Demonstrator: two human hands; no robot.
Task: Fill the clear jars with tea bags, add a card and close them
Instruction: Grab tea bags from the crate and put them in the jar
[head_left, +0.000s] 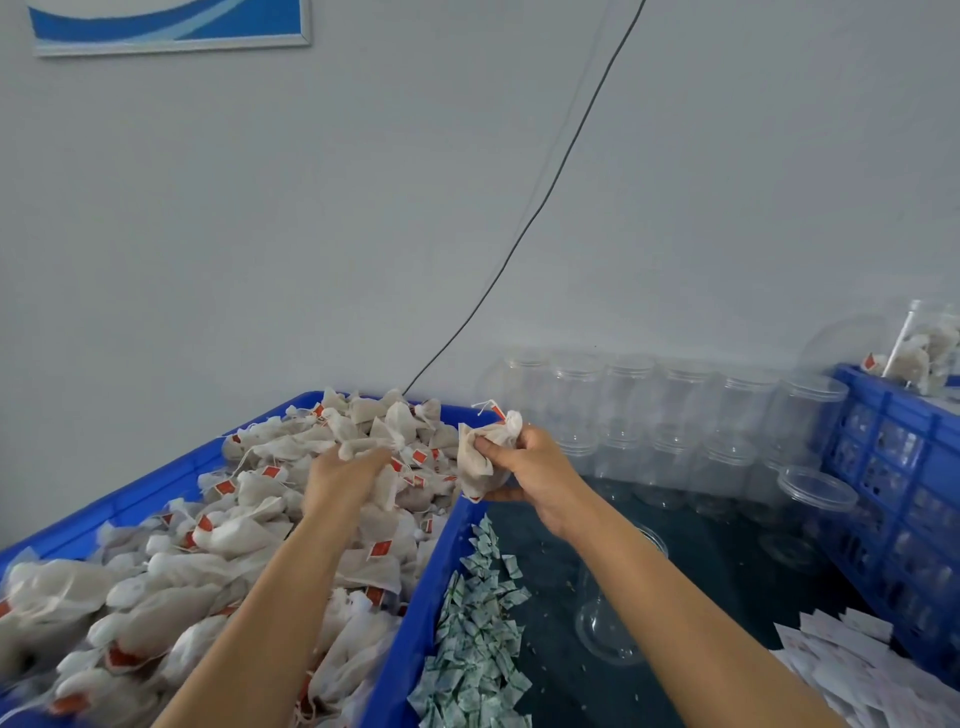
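The big blue plastic crate (171, 483) on the left is heaped with white paper tea bags (223, 540) bearing red tags, far too many to count. One more blue latticed crate (893, 467) on the right holds at least one filled clear jar (930, 348), so some work looks done. Roughly a dozen empty clear plastic jars (670, 405) are stacked along the wall and one jar (618, 608) stands under the right arm, so most remains. White cards (841, 660) and small green-printed sachets (478, 639) lie in uncounted piles. The right hand (530, 467) clutches a bunch of tea bags (483, 457); the left hand (343, 467) digs into the heap, its grip hidden.
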